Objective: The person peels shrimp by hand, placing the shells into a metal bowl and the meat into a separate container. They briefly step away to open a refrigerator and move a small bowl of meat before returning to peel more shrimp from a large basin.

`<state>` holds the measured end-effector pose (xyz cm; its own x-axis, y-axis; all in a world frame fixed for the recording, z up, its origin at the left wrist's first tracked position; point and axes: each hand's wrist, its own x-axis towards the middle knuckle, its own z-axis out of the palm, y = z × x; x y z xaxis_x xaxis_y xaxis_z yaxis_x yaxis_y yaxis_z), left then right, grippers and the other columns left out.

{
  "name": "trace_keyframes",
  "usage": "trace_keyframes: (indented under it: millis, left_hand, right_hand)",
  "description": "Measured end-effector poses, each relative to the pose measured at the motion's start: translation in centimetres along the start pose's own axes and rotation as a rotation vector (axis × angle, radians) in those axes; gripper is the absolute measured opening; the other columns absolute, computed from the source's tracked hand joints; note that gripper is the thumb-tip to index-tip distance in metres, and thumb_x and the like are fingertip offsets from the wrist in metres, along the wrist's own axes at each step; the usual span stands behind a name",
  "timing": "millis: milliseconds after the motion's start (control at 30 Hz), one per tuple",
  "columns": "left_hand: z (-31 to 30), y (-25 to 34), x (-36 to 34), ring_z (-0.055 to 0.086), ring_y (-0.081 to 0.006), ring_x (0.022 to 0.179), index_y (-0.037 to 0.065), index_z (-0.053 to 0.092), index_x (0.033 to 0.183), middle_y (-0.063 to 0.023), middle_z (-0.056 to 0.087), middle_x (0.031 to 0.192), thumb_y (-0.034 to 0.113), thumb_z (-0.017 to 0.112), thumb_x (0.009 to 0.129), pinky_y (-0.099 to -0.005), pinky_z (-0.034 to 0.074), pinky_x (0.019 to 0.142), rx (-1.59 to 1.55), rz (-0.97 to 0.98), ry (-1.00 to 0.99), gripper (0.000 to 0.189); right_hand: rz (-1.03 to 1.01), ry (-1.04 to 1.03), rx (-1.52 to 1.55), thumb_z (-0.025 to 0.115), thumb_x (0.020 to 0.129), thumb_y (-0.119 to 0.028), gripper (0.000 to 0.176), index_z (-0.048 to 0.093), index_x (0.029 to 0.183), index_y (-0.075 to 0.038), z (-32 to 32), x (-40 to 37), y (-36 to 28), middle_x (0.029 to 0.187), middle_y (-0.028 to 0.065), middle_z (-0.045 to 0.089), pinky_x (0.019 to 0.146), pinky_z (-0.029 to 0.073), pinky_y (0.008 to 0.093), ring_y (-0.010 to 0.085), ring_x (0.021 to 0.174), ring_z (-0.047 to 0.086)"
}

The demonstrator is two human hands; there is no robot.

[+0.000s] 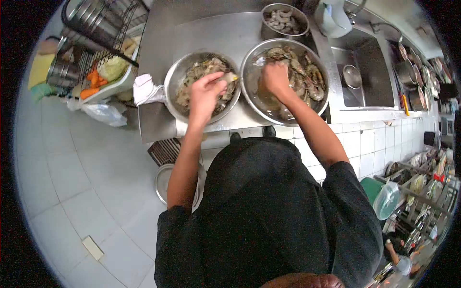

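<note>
My left hand [206, 92] is over a metal bowl [169, 91] heaped with greyish shrimp shells and heads [192, 79]. Its thumb and fingers pinch a pale piece of shrimp shell [230, 78] with a yellowish spot. My right hand [276, 78] reaches into a larger metal bowl [246, 98] with whole shrimp [312, 79] lying in water. The fingers of that hand are curled closed and turned away, so what they hold is hidden. Behind this bowl stands a deep metal pot [273, 34] with peeled shrimp [282, 20] in it.
To the right is a steel sink [367, 53] with a round strainer [352, 77] in it. A white cloth [145, 90] hangs at the counter's left edge, beside a vegetable crate [113, 86]. A lidded pot [165, 182] is on the floor below. Another person [403, 261] is far right.
</note>
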<state>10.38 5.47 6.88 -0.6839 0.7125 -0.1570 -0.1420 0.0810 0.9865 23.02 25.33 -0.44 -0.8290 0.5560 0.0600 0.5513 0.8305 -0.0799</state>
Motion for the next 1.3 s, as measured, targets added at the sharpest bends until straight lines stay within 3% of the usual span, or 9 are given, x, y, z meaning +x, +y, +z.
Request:
trace_keyframes:
  millis: [133,167,267,467,633,767,900,1000,1300]
  left_hand:
    - [8.1,-3.0,5.2,0.065,-0.0238,0.078,0.004,0.069,0.104,-0.0148,0.068,0.093,0.011,0.071,0.077,-0.0337,0.051,0.071,0.595,0.286,-0.092,0.027]
    - [10.0,-2.7,5.2,0.064,-0.0336,0.082,0.005,0.069,0.099,-0.0174,0.066,0.096,0.010,0.066,0.079,-0.0379,0.051,0.076,0.746,0.358,-0.106,0.021]
    - [13.3,-7.7,7.8,0.063,-0.0370,0.087,0.004,0.070,0.093,-0.0193,0.066,0.096,0.009,0.063,0.079,-0.0417,0.051,0.078,1.006,0.446,-0.212,0.017]
    - [14.4,-9.3,8.2,0.062,-0.0421,0.089,0.004,0.071,0.091,-0.0204,0.066,0.096,0.009,0.062,0.075,-0.0468,0.050,0.079,1.111,0.318,-0.328,0.019]
    - [14.0,-6.4,6.5,0.061,-0.0107,0.077,-0.005,0.066,0.108,-0.0083,0.069,0.091,0.002,0.063,0.085,-0.0256,0.051,0.067,0.332,-0.076,-0.256,0.024]
    - [13.2,-5.2,4.4,0.064,-0.0172,0.084,-0.010,0.059,0.116,-0.0131,0.066,0.101,0.002,0.059,0.090,-0.0271,0.054,0.069,0.107,-0.161,-0.095,0.029]
    - [12.8,-4.4,3.1,0.058,-0.0107,0.072,-0.005,0.063,0.099,-0.0043,0.061,0.083,0.006,0.053,0.093,-0.0227,0.048,0.061,-0.350,-0.181,0.065,0.016]
    - [11.7,-4.6,3.0,0.054,-0.0084,0.068,-0.002,0.063,0.082,-0.0020,0.060,0.074,0.011,0.057,0.092,-0.0243,0.042,0.059,-0.543,-0.167,0.154,0.017]
    - [6.8,-2.9,2.6,0.058,-0.0137,0.074,-0.004,0.062,0.087,-0.0062,0.062,0.083,0.021,0.059,0.094,-0.0288,0.048,0.067,-0.601,-0.008,0.338,0.025]
  right_hand:
    - [-0.019,-0.066,-0.059,0.061,0.078,-0.018,0.020,0.071,0.094,-0.012,1.8,-4.3,2.4,0.109,0.0102,0.062,0.089,0.035,0.0478,0.0257,0.110,0.053]
    - [0.016,0.002,0.047,0.061,0.078,-0.018,0.020,0.072,0.093,-0.012,1.3,-5.0,2.6,0.102,0.0089,0.064,0.091,0.034,0.0490,0.0258,0.109,0.053]
    - [0.185,0.117,0.207,0.063,0.074,-0.020,0.017,0.071,0.082,-0.007,-0.5,-6.5,3.0,0.086,0.0133,0.067,0.080,0.045,0.0465,0.0345,0.090,0.061]
    - [0.480,0.022,0.700,0.064,0.080,-0.024,0.026,0.071,0.086,0.001,1.1,-7.1,4.3,0.083,0.0271,0.064,0.074,0.050,0.0470,0.0421,0.084,0.064]
    - [0.799,0.029,1.742,0.063,0.088,-0.023,0.027,0.068,0.087,0.004,2.1,-5.5,3.3,0.076,0.0159,0.067,0.064,0.048,0.0350,0.0200,0.069,0.062]
    - [0.484,0.262,1.378,0.063,0.086,-0.012,0.020,0.068,0.096,0.004,0.7,-4.4,1.9,0.082,0.0114,0.069,0.062,0.048,0.0304,0.0195,0.066,0.061]
    - [0.272,0.491,0.971,0.060,0.075,-0.006,0.018,0.068,0.088,0.003,-1.4,-3.5,-1.2,0.083,0.0231,0.064,0.076,0.047,0.0470,0.0418,0.082,0.059]
    - [0.092,0.502,0.758,0.061,0.070,-0.006,0.013,0.066,0.080,0.001,-2.3,-2.7,-3.0,0.080,0.0207,0.062,0.073,0.046,0.0463,0.0392,0.079,0.057]
    - [-0.206,0.618,0.763,0.060,0.068,-0.004,0.012,0.064,0.079,-0.001,-3.1,0.0,-8.6,0.077,0.0158,0.061,0.070,0.046,0.0441,0.0362,0.076,0.057]
